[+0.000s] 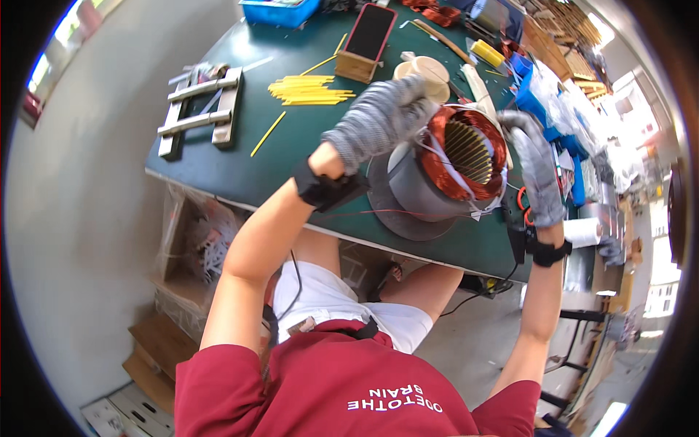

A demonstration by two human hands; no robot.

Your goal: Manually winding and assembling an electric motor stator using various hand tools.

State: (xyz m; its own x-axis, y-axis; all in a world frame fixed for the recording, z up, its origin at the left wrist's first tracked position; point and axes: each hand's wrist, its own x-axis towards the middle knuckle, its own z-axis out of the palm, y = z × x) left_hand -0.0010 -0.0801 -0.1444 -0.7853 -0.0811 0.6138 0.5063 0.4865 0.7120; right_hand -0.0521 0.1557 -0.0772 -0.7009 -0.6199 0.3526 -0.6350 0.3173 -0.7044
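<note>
A motor stator with a grey cylindrical body stands on a round grey base on the green table. Copper windings ring its slotted bore, bound with white cord. My left hand, in a grey knitted glove, is closed at the far left rim of the windings; what its fingers grip is hidden. On the right side, my gloved right hand reaches up beside the stator, its fingers stretched out and bent at the tips near the rim. A thin reddish wire runs across in front of the base.
Yellow strips lie left of a phone propped on a wooden block. A wooden frame sits at the left edge. Cream rolls stand behind the stator. Orange-handled scissors and blue bins are at right.
</note>
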